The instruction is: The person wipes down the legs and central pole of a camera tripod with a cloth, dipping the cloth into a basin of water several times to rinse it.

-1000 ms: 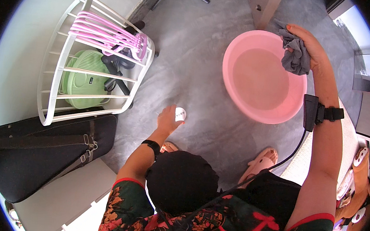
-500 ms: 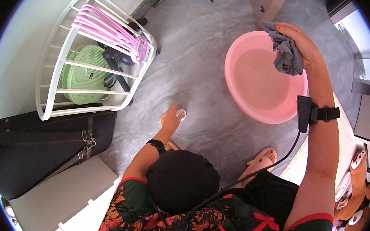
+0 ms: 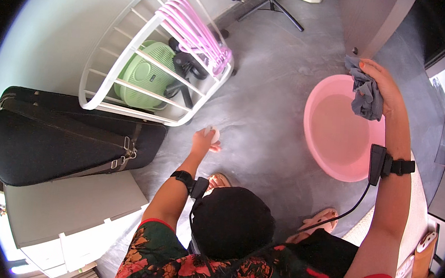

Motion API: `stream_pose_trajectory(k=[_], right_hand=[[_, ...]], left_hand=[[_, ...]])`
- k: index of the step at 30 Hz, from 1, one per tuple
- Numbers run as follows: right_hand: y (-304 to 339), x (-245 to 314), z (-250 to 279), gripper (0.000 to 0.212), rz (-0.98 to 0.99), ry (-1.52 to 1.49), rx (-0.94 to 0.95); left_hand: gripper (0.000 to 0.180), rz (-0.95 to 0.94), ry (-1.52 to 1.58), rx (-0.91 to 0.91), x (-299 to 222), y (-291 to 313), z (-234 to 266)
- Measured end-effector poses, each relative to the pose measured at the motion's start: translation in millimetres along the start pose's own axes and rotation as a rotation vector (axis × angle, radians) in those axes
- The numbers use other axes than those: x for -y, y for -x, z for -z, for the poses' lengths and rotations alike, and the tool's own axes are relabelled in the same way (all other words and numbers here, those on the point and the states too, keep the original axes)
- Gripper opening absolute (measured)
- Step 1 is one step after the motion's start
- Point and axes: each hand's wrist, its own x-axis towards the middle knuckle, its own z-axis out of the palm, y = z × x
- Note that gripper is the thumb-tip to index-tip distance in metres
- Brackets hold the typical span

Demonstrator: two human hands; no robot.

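Note:
My right hand is closed around a crumpled grey cloth, which hangs over the far right rim of a pink basin. Cloudy, pale liquid seems to fill the basin's bottom. Lower and to the left, my left hand grips a small, white, round object above the floor; its exact kind cannot be made out. That hand is just below the near corner of a white slatted rack.
Pink hangers hang on the rack, with a green plastic tub inside it. A black case and a grey-topped cabinet stand at left. A black tripod base and a door are at the far side.
The whole view has shifted, bringing the rack and basin rightward. My left hand has moved closer to the rack and turned, still with the white object. The right hand keeps the cloth over the basin.

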Motion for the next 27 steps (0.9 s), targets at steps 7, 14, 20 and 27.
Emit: stream_pose_trajectory(k=[7, 14, 20, 27], right_hand=[[1, 11, -9, 0.030, 0.015, -0.028, -0.005], [-4, 9, -15, 0.031, 0.022, -0.010, 0.046], [-2, 10, -14, 0.026, 0.004, 0.019, 0.038], [-2, 10, -16, 0.027, -0.008, -0.005, 0.024]], left_hand=[[0.039, -0.046, -0.395, -0.135, -53, 2, 41], [0.016, -0.179, 0.122, 0.007, -42, -17, 69], [0.015, -0.123, 0.117, -0.108, -43, -18, 69], [0.022, -0.059, 0.069, -0.215, -38, -16, 71]])
